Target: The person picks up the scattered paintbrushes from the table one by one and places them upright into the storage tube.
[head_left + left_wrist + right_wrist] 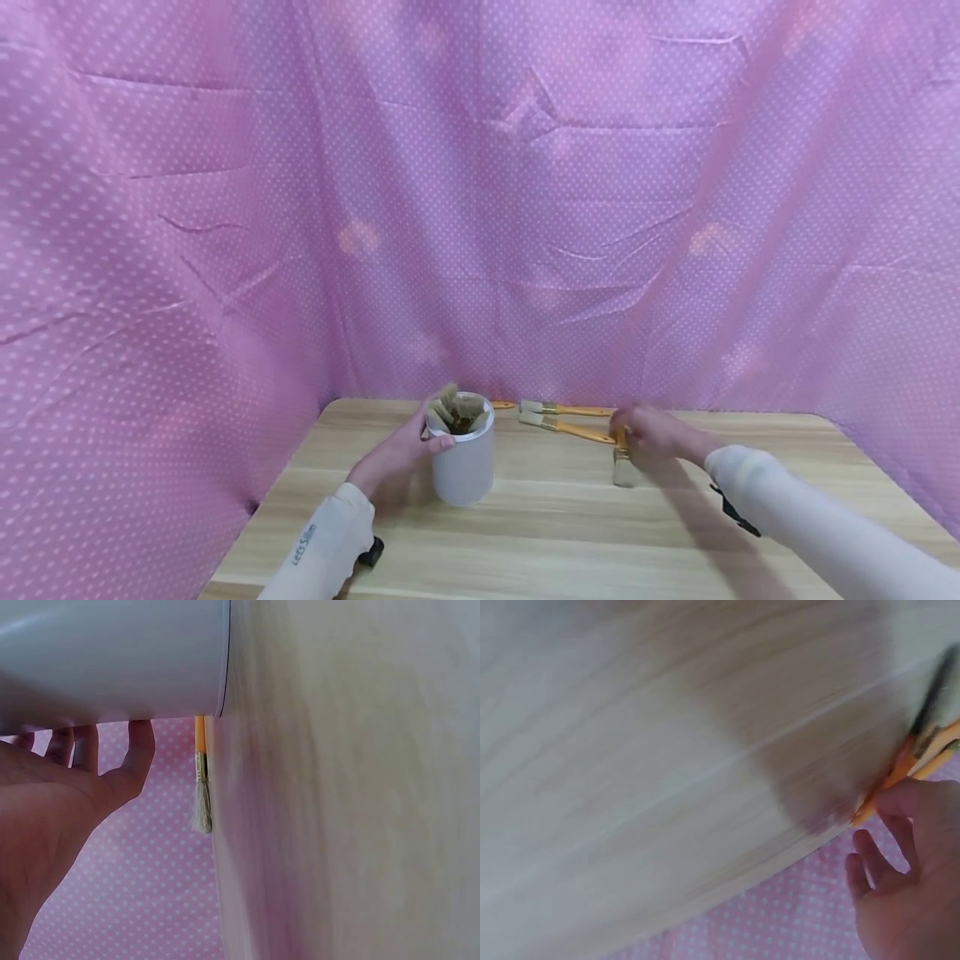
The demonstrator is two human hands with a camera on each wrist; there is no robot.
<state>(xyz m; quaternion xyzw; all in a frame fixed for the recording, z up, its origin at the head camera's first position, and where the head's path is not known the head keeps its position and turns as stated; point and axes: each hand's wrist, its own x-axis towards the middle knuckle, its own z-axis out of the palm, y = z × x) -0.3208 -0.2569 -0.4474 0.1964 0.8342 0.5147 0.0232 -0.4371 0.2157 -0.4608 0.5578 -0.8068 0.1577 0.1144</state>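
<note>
Left hand (401, 454): resting against the side of the cup (465, 458), thumb lying at the rim, fingers curling round the far wall; grip wrapping the cup.
Cup: white, standing upright on the table (570, 533), left of centre, holding several brushes (456, 410) bristles up.
Right hand (654, 433): reaching over a loose brush (622, 463) lying on the table right of the cup; fingers appearing to be closing on its orange handle, but motion blur is hiding the contact, so I cannot tell whether the grip is pinching yet.
Other brushes: two more (564, 417) lying flat near the back edge, handles pointing right, just beside the right hand.
Handling, brush: judging it light and stiff in the handle, soft at the bristles; best taken by the wooden handle near the ferrule.
Handling, cup: smooth wall, likely slippery and top-heavy with brushes; steadying it at mid-height looks sensible.
Surroundings: pink dotted cloth (480, 208) hanging behind and beside the table.
</note>
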